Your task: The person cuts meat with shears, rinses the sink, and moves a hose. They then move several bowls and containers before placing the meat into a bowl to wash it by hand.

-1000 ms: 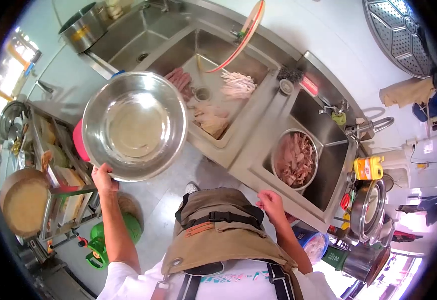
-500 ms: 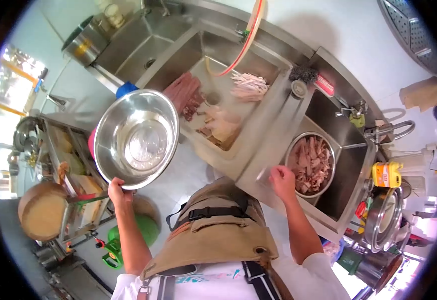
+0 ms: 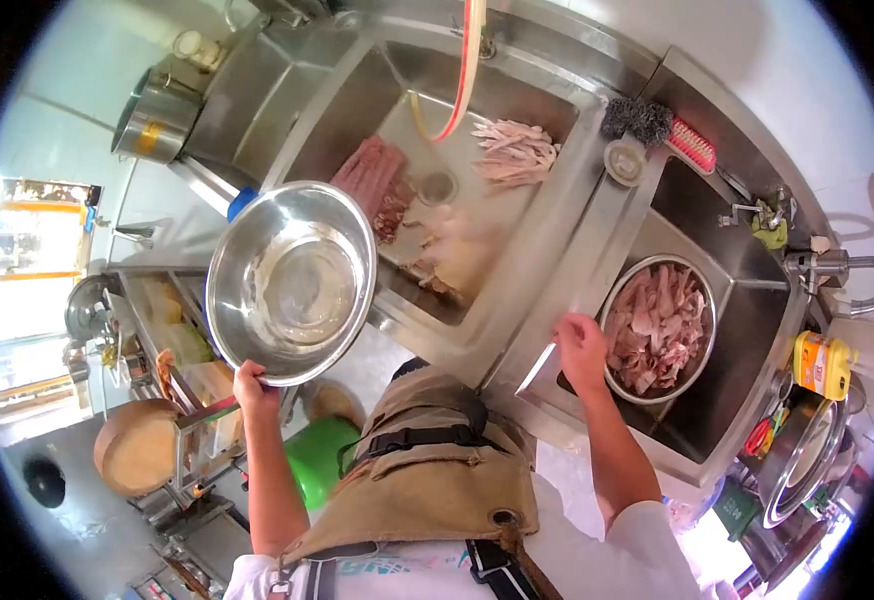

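Note:
My left hand is closed on the rim of a large steel basin, which is tilted towards me. Its shiny inside shows no food. My right hand is closed at the sink's front edge, just left of a round steel bowl heaped with cut raw meat. A thin bright edge shows beside its fingers; I cannot make out what they hold. In the middle sink lie reddish meat strips, a bundle of pale strips and a blurred pale piece of meat.
A red-striped hose hangs into the middle sink. A scouring pad and red brush lie on the ledge. To the right stands a yellow jug. At left are a metal rack and a wide brown pan.
The view has shifted, so the sinks and bowl sit differently in it. My left hand still grips the basin. My right hand stays beside the meat bowl.

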Demonstrator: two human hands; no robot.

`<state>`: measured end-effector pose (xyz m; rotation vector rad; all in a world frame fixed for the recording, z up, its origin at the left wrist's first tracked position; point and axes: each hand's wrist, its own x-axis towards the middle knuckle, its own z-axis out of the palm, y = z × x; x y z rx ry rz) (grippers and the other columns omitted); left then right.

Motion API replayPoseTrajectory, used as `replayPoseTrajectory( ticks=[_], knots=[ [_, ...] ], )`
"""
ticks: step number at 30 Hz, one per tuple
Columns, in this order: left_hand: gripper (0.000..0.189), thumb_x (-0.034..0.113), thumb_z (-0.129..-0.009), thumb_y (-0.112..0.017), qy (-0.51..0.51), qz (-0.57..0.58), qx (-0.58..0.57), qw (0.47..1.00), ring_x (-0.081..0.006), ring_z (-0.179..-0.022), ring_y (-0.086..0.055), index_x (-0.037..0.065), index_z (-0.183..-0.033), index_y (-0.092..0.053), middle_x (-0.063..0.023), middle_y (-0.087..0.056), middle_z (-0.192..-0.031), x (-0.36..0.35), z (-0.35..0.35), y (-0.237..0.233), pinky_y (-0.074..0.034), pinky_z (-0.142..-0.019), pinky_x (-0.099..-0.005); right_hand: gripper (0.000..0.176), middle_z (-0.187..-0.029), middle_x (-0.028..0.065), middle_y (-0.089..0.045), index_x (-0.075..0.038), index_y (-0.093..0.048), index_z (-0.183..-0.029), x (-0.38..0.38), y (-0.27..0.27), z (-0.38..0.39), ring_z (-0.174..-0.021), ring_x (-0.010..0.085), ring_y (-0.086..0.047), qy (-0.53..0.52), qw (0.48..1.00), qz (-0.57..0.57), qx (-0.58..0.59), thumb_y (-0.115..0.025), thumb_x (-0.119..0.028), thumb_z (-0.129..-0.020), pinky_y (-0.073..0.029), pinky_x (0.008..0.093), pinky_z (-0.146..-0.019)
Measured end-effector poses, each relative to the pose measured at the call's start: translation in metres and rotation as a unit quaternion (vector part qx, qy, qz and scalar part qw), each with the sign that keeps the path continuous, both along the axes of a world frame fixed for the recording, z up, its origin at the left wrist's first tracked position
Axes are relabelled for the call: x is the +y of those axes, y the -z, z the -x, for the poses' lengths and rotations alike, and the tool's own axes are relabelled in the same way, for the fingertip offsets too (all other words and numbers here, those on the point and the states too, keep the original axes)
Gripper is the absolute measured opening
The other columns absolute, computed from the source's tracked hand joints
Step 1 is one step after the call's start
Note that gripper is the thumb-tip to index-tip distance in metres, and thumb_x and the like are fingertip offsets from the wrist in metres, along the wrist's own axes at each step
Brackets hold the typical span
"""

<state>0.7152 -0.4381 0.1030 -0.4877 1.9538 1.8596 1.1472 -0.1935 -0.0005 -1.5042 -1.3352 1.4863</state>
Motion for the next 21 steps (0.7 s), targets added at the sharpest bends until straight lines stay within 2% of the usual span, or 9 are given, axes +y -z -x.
replayPoseTrajectory(
  ticks=[4,9,14,18,21],
  knots=[
    [0.011,-0.003,-0.062,-0.048,-0.008,0.012,0.021,1.000,-0.0193,-0.065,-0.046,0.006,-0.063,-0.042,-0.0036,-0.042,-0.067,0.017,-0.001,0.002,-0.044,-0.066,-0.0336,0.015,-0.077,0.0054,-0.062,0.004,-0.059,-0.094,0.002,0.005,0.002,-0.063,0.0099,-0.057,0.039,0.999,0.017,0.025,-0.058,-0.010,-0.088,-0.047,0.0219,-0.058],
    [0.014,-0.004,-0.062,-0.049,0.042,0.007,0.038,0.998,-0.0160,-0.063,-0.044,0.007,-0.065,-0.040,-0.0016,-0.042,-0.066,0.005,0.014,0.017,-0.040,-0.060,-0.0310,0.016,-0.073,0.0044,-0.061,0.003,-0.060,-0.094,0.015,-0.009,0.028,-0.062,0.0090,-0.057,-0.010,0.999,0.020,-0.039,-0.059,-0.012,-0.088,-0.046,0.0220,-0.058],
    [0.015,-0.005,-0.062,-0.048,0.041,0.003,0.003,0.999,-0.0171,-0.064,-0.047,0.004,-0.075,-0.046,-0.0027,-0.045,-0.069,0.006,0.030,0.021,-0.044,-0.063,-0.0320,0.017,-0.072,0.0042,-0.061,0.002,-0.060,-0.094,0.024,-0.033,0.054,-0.063,0.0088,-0.056,-0.018,0.997,0.011,-0.080,-0.059,-0.013,-0.087,-0.045,0.0227,-0.058],
    [0.020,-0.005,-0.063,-0.047,0.089,-0.061,-0.030,0.994,-0.0189,-0.066,-0.049,0.003,-0.081,-0.050,-0.0043,-0.049,-0.073,0.000,0.045,0.032,-0.046,-0.064,-0.0339,0.019,-0.073,0.0043,-0.061,0.002,-0.061,-0.095,0.009,-0.048,0.059,-0.066,0.0094,-0.057,-0.028,0.994,0.008,-0.108,-0.060,-0.014,-0.086,-0.046,0.0239,-0.061],
    [0.019,-0.004,-0.064,-0.048,0.078,-0.041,-0.027,0.996,-0.0177,-0.066,-0.050,0.003,-0.081,-0.051,-0.0041,-0.051,-0.072,-0.010,0.060,0.047,-0.044,-0.062,-0.0310,0.020,-0.074,0.0044,-0.062,0.002,-0.061,-0.094,-0.015,-0.044,0.055,-0.068,0.0100,-0.058,-0.050,0.988,-0.007,-0.147,-0.062,-0.016,-0.085,-0.046,0.0250,-0.062]
  ],
)
